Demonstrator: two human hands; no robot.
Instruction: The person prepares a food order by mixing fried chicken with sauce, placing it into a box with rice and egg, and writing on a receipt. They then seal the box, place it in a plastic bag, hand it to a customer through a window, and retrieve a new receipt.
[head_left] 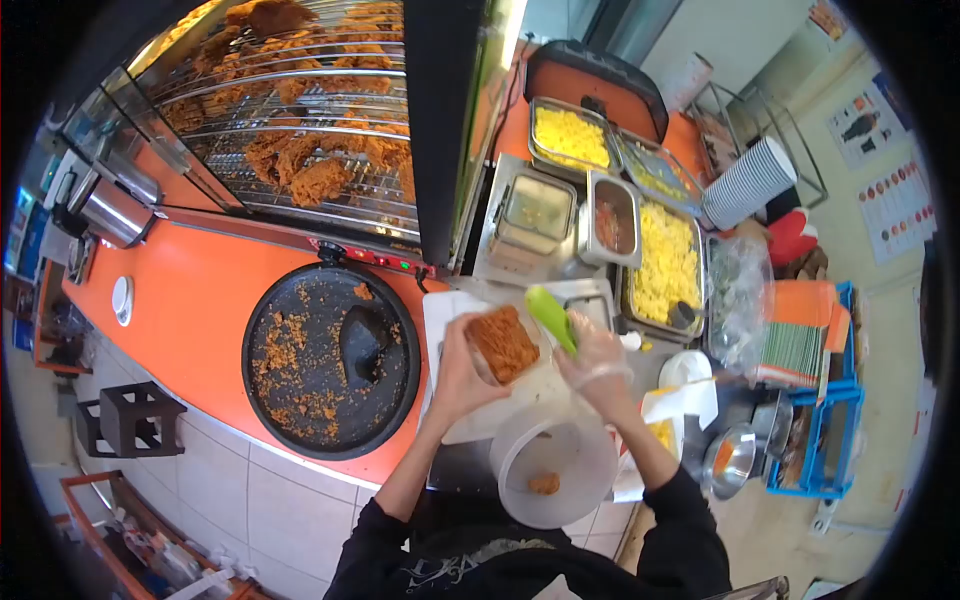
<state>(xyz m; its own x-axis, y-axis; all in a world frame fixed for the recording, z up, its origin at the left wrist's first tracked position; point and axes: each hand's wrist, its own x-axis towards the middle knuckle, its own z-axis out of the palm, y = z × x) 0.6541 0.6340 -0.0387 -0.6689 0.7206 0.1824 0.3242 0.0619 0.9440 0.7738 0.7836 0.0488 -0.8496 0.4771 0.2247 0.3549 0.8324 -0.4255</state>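
My left hand (462, 368), fingers curved around its side, holds a squarish block of brown, rough-textured food (504, 344); whether a clear box surrounds it I cannot tell. It is over a white cutting board (458, 418). Just to the right, my right hand (596, 366), in a clear plastic glove, is closed on a lime-green tool (549, 317). The tool's broad end points up and left beside the food; its exact kind is unclear. Below both hands sits a whitish translucent tub (508, 462) with a small brown piece (544, 484) at its bottom.
A round black tray (300, 432) with crumbs and a black scoop (362, 345) lies left on the orange counter (200, 265). Behind stands a glass warmer with fried chicken (320, 182). Metal pans of yellow food (662, 262), stacked cups (750, 183) and bowls (732, 455) stand right.
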